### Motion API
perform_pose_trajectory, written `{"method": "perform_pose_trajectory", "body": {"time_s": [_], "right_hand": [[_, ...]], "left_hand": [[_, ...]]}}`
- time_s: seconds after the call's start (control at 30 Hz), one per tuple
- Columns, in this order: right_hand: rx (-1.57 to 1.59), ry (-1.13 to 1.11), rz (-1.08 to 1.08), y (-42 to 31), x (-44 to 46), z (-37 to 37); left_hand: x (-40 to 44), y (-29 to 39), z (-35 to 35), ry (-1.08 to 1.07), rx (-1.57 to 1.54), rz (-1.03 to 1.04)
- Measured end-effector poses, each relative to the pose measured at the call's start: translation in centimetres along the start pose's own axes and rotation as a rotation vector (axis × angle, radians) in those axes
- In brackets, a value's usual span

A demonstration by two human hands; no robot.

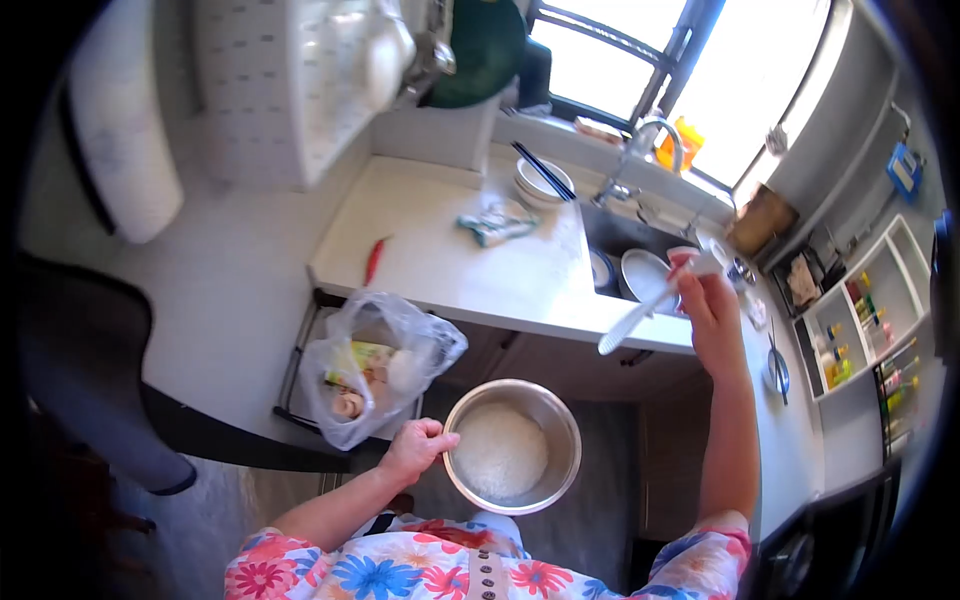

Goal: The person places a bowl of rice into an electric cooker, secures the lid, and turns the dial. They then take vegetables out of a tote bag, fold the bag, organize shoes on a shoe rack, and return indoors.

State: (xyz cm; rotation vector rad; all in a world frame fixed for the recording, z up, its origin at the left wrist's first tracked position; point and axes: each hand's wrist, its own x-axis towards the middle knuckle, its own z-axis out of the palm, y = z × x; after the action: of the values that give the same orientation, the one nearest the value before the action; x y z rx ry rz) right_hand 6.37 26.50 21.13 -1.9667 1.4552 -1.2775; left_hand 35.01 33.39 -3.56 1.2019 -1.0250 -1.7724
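Observation:
My left hand [415,450] is closed on the rim of a round metal pot [568,450], thumb over the edge. White grains, which look like rice [502,452], cover the pot's bottom. Raised at the right, near the sink, my right hand [708,300] is closed around a white spoon or scoop [640,318], its pale end pointing down and left. Something pink and white shows beside the fingers; I cannot make it out. Left of the pot, a clear plastic bag [340,400] with food items sits on a rack.
On the white counter [430,240] lie a red chili [375,260] and a crumpled cloth [497,222]. Chopsticks rest on stacked bowls [543,184]. The sink [625,232] holds dishes under a faucet [655,135]. A white shelf [880,300] with bottles stands at the right.

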Motion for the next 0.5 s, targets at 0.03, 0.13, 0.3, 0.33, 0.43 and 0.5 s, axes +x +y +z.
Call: {"method": "perform_pose_trajectory", "body": {"time_s": [0.03, 0.13, 0.3, 0.33, 0.43, 0.5], "right_hand": [[-0.018, -0.036, -0.021, -2.3, 1.5, 1.7], [-0.121, -0.134, -0.138, -9.5, 5.6, 5.8], [-0.086, -0.29, -0.274, -17.6, 12.7, 10.2], [-0.032, -0.299, -0.317, -19.0, 14.1, 10.6], [-0.063, -0.273, -0.362, -20.5, 17.4, 12.6], [-0.067, -0.278, -0.371, -21.0, 19.0, 12.6]], "left_hand": [[-1.2, 0.6, -0.9, 0.036, 0.083, -0.016], [-4.1, 1.0, -4.1, 0.05, 0.139, -0.025], [-6.5, -0.3, -6.2, 0.078, -0.045, -0.031], [-7.5, 0.0, -6.0, 0.089, -0.072, -0.039], [-8.1, -0.4, -7.3, 0.09, -0.107, -0.041], [-8.9, -0.3, -7.6, 0.095, -0.147, -0.043]]}}
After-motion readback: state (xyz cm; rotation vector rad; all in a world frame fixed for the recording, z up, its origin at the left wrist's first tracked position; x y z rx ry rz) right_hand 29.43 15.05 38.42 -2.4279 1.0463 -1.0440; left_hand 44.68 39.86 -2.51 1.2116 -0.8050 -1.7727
